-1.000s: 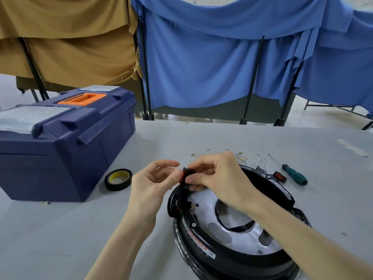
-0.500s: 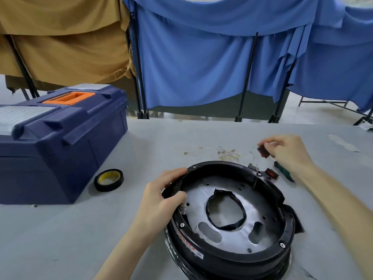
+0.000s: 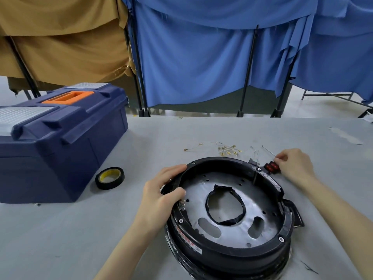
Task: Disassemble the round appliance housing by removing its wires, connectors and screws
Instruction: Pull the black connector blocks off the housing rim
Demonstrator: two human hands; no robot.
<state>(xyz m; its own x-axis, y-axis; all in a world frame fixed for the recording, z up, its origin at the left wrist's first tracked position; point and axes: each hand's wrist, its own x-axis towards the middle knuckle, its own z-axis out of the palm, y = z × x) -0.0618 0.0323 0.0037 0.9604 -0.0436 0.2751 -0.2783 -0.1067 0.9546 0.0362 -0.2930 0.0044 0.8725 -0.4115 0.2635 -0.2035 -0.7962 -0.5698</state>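
The round black housing (image 3: 228, 207) is sitting open side up on the grey table (image 3: 80, 229), close in front of the person, screws still showing around its rim. The left hand (image 3: 161, 196) is clamping the near-left rim, thumb inside, steadying it. The right hand (image 3: 295, 165) is reaching just beyond the far edge, fingers closing at the screwdriver (image 3: 269, 151) beside a red switch (image 3: 271, 167); whether it is gripping the tool yet, I cannot tell. Loose wires (image 3: 226, 148) are lying behind. Next, probably, lifting the driver and seating it squarely in a rim screw.
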